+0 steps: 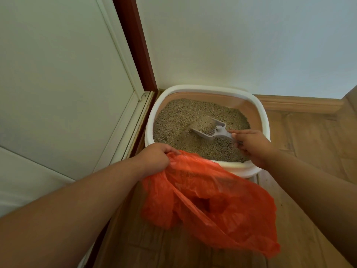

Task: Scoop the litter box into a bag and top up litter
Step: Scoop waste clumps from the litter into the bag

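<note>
Right grip on the scoop, left grip on the bag

The right hand (pixel 251 146) clamps its grip round the handle of one grey scoop (pixel 210 128), heaped with litter just beyond it inside the one litter box (pixel 264 117). The left hand (pixel 156 157) pinches the rim of one orange bag (pixel 212 194), hanging just beside the box. Best to shake the scoop level first, then carry it low towards the bag's mouth.

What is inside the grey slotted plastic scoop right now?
The grey slotted plastic scoop, gripped by the right hand, carries a heap of tan granular litter. Whether clumps lie within it cannot be seen.
</note>
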A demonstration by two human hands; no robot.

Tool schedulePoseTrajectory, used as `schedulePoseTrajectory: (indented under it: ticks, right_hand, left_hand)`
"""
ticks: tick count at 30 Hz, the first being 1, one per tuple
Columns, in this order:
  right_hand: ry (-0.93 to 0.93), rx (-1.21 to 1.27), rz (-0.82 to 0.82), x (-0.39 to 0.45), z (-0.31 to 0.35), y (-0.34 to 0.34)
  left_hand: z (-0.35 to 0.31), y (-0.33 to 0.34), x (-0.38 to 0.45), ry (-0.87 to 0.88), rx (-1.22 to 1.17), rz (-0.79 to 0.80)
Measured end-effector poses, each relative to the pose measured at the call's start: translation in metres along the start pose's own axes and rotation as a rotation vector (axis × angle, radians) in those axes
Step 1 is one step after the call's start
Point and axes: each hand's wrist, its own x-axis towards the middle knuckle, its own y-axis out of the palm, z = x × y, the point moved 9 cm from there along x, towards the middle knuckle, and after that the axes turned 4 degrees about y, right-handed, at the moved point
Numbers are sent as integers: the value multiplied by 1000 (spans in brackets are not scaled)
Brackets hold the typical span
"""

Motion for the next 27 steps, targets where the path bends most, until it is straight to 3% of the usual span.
schedulePoseTrajectory:
  ticks: [10,27]
  right_hand:
    - [-31,31,78,-21,8,-10]
    - [-58,-24,67,-52,29,-20]
  left_hand:
    - [-14,2,-3,34,26,-38]
    - [-22,6,-4,34,46,-32]
